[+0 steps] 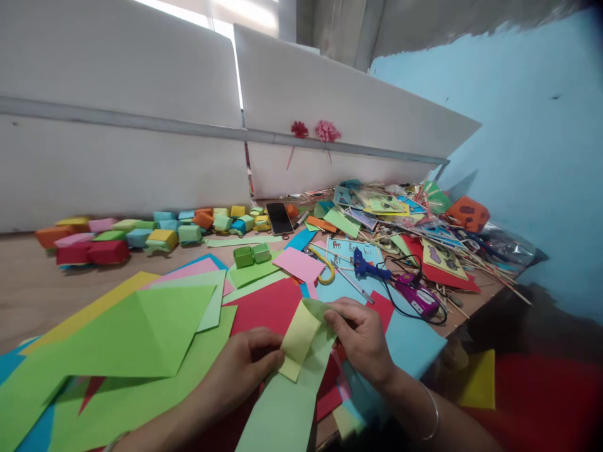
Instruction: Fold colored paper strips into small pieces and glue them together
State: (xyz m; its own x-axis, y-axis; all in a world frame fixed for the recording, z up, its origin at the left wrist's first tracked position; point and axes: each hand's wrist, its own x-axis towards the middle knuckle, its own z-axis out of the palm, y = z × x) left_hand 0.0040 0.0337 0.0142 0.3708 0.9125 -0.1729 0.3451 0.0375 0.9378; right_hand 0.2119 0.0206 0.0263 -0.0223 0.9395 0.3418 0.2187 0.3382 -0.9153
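My left hand and my right hand both pinch a folded strip of light green paper low in the middle of the view. The left fingers close on its lower left edge. The right fingers grip its upper right fold. A longer pale green sheet hangs below the strip toward me. Under the hands lie a red sheet and a blue sheet.
Large green sheets cover the table at left. Folded paper boxes line the back wall. A phone, a blue glue gun, a purple tool and a pile of sticks and cards crowd the right.
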